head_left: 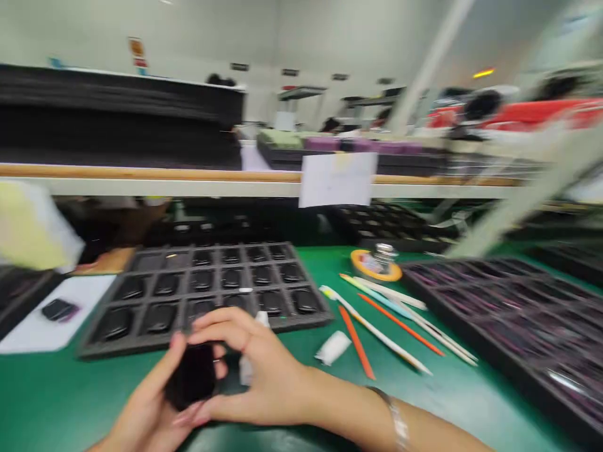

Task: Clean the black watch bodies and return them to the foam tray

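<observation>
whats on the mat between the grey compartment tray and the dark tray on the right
In the head view, between the grey tray and dark tray: sticks, a tape roll, a small white piece.

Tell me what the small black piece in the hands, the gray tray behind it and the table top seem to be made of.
Black piece: probably glossy plastic or glass; it looks smooth and dark, but blur hides detail. Both the left hand and the right hand hold it. Tray: likely matte molded plastic or foam, dull gray with formed pockets. Table: a green mat, perhaps rubber, with a soft sheen.
</observation>
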Motion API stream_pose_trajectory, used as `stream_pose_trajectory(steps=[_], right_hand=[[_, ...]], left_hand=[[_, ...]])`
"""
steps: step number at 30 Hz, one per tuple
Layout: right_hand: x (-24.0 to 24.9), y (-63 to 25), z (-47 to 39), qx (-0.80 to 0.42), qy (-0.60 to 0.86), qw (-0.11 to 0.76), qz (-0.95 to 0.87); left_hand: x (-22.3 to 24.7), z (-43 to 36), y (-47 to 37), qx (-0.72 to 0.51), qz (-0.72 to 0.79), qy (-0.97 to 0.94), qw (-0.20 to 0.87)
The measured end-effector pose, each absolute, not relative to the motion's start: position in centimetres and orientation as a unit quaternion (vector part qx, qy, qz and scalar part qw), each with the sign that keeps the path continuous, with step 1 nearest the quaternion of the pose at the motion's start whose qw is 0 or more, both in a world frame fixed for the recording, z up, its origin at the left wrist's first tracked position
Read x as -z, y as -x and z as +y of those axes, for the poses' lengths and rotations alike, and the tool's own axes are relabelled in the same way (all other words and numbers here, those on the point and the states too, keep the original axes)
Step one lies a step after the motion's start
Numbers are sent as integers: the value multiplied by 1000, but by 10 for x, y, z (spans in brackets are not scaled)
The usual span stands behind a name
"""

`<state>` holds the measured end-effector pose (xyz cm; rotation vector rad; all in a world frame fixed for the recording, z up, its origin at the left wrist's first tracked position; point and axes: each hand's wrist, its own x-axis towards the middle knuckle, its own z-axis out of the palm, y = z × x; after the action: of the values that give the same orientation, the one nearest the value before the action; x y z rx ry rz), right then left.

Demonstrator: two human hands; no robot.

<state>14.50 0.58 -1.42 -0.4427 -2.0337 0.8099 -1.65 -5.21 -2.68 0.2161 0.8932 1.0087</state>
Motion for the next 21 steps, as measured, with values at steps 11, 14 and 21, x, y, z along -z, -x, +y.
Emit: stream_pose_trajectory(steps=[11,14,21], right_hand=[[20,-147,0,-322,187,418,-829],[20,-149,0,-314,181,417,-833],[11,-162,5,-305,202,446,-817]], left_hand=[[26,-51,21,-452,321,-124,823],[24,-51,22,-445,314,-123,829],[18,-52,19,-455,273,-153,834]])
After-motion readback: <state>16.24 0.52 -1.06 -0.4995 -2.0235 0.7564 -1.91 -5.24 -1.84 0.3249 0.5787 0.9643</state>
